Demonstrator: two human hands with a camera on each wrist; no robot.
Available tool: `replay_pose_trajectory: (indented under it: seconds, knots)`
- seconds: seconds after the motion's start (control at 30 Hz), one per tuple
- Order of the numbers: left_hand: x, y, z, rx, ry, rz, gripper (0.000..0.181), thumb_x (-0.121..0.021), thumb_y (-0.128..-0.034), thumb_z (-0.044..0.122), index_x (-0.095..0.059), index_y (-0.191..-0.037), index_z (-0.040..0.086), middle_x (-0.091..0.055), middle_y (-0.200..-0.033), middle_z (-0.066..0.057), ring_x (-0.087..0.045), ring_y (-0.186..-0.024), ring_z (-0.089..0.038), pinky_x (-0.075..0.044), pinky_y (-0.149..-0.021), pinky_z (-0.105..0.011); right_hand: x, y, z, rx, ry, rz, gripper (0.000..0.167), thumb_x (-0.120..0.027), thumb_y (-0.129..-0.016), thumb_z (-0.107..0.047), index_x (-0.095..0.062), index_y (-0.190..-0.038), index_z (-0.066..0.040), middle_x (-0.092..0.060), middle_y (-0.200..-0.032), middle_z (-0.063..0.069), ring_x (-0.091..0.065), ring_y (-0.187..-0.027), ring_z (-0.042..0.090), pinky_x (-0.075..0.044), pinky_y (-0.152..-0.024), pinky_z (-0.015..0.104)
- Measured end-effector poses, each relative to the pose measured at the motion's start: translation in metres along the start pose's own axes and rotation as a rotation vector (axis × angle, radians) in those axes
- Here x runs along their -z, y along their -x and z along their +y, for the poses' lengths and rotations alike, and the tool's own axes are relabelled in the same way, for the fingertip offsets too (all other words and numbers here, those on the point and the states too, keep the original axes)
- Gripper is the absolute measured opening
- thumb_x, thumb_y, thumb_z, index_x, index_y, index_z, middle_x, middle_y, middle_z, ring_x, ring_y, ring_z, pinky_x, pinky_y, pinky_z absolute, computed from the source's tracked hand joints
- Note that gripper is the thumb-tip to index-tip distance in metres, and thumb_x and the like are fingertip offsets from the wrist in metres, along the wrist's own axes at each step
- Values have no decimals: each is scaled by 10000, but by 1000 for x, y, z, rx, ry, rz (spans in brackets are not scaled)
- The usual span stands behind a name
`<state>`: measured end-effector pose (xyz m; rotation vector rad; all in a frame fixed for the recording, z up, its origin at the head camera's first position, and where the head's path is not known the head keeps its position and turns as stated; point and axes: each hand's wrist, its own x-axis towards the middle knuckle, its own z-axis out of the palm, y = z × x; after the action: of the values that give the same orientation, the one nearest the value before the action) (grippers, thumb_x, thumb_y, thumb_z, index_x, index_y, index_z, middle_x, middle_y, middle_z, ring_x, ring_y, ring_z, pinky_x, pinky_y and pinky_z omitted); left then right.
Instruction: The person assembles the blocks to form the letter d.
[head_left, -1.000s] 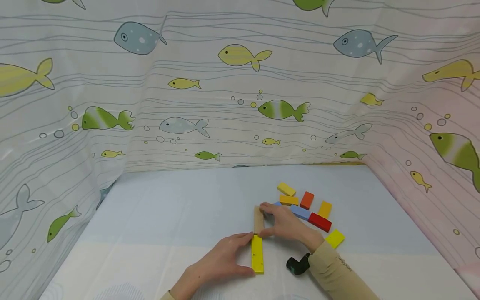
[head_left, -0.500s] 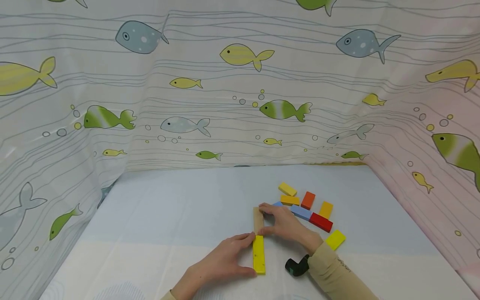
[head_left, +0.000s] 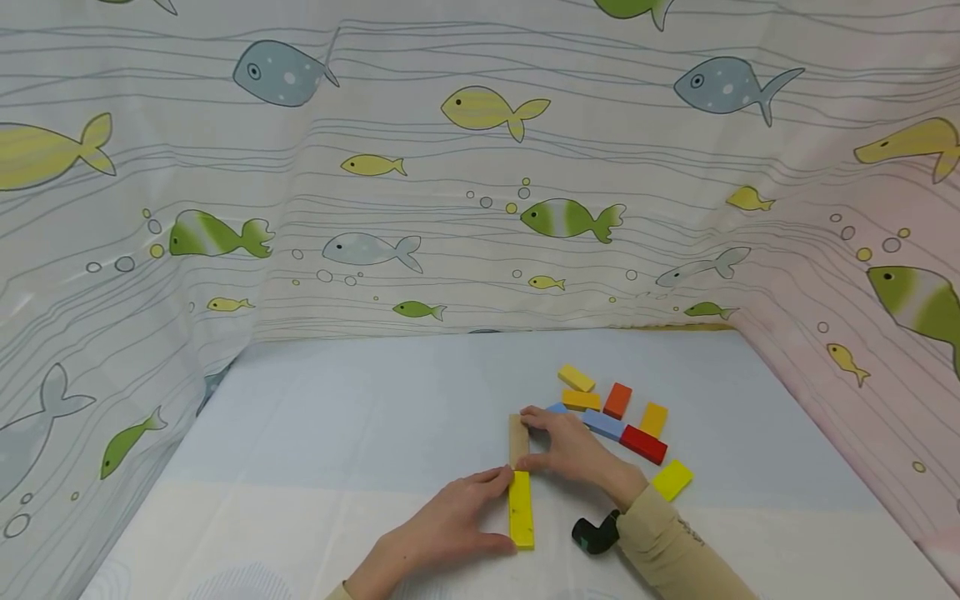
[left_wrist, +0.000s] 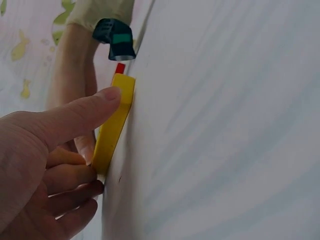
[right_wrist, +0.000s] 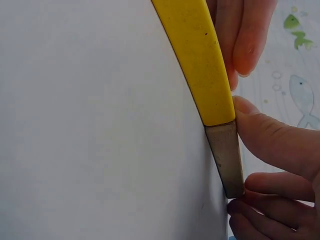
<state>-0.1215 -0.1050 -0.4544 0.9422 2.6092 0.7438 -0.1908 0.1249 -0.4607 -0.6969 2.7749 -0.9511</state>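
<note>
A yellow block [head_left: 521,510] and a plain wooden block [head_left: 518,442] lie end to end on the table, touching. My left hand [head_left: 450,527] grips the yellow block by its two ends, thumb at the near end and fingers by the joint. My right hand [head_left: 573,450] holds the wooden block, a finger at its far end and the thumb beside the joint. In the right wrist view the yellow block [right_wrist: 200,65] meets the wooden one [right_wrist: 227,160]. The left wrist view has the left thumb [left_wrist: 85,112] on the end of the yellow block [left_wrist: 114,130].
Right of the hands lie a red block [head_left: 643,444], blue blocks [head_left: 603,424], an orange-red block [head_left: 617,401], several yellow and orange blocks [head_left: 672,480]. A black wrist camera [head_left: 596,533] is by the right sleeve [head_left: 675,546]. Fish-patterned curtains [head_left: 480,250] surround the table.
The yellow block's near end and my left hand have shifted slightly to the right, partly with the whole view. Both hands keep their holds.
</note>
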Motion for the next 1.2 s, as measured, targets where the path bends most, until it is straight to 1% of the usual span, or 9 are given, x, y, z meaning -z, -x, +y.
replay_pose_trajectory:
  seconds: [0.13,0.27,0.4,0.57,0.73,0.93,1.03,1.2]
  knots:
    - [-1,0,1,3,-6,8,891,-763,-831,522,-404,-1533,106,-480,-1523,-64,-499,-1368,-228,-455,-1101,-414,2,1,0,-4,-2,-13,703,-835,-801,-386,-602,-1381,-64,-549,-1466,92,-512,-1325,349,-424,-1091,571]
    - [-2,0,1,6,4,22,894,-779,-826,498,-399,-1535,107,-476,-1528,-50,-483,-1382,-220,-443,-1114,-418,3,2,0,-3,11,-20,702,-829,-806,-397,-602,-1381,-65,-558,-1458,82,-520,-1323,332,-442,-1086,545]
    - [-2,0,0,-14,21,30,903,-788,-831,465,-369,-1551,118,-457,-1545,-29,-468,-1395,-206,-426,-1130,-411,4,2,1,1,25,-19,708,-822,-806,-425,-604,-1382,-78,-568,-1450,63,-528,-1324,313,-460,-1077,523]
    - [-3,-1,-2,-57,41,11,899,-764,-857,464,-323,-1573,144,-411,-1576,-16,-443,-1416,-196,-415,-1140,-406,4,2,1,-8,19,-22,714,-818,-805,-442,-601,-1390,-97,-567,-1454,38,-513,-1344,306,-448,-1090,525]
    - [-4,0,-3,-72,29,1,887,-732,-879,486,-308,-1578,144,-387,-1591,-23,-426,-1430,-198,-410,-1144,-397,4,2,2,-19,10,-29,684,-812,-815,-433,-612,-1380,-103,-560,-1463,21,-491,-1358,320,-413,-1105,562]
    - [-4,1,-3,-94,0,15,868,-725,-885,484,-336,-1565,110,-404,-1580,-53,-435,-1424,-208,-413,-1141,-387,5,4,5,-30,-6,-29,605,-798,-841,-389,-631,-1363,-134,-560,-1462,-28,-507,-1334,291,-420,-1095,550]
    - [-4,1,-3,-86,-7,9,866,-723,-885,491,-341,-1563,112,-403,-1581,-47,-433,-1425,-204,-413,-1141,-383,5,4,7,-25,-14,-34,600,-792,-846,-392,-628,-1368,-146,-548,-1474,-36,-502,-1332,290,-419,-1092,549]
    - [-3,-1,-4,-60,-6,-11,871,-708,-883,528,-338,-1566,134,-390,-1589,-14,-422,-1432,-193,-410,-1144,-391,8,4,9,17,-35,-49,584,-786,-858,-367,-625,-1368,-133,-532,-1490,-11,-495,-1371,273,-443,-1100,510]
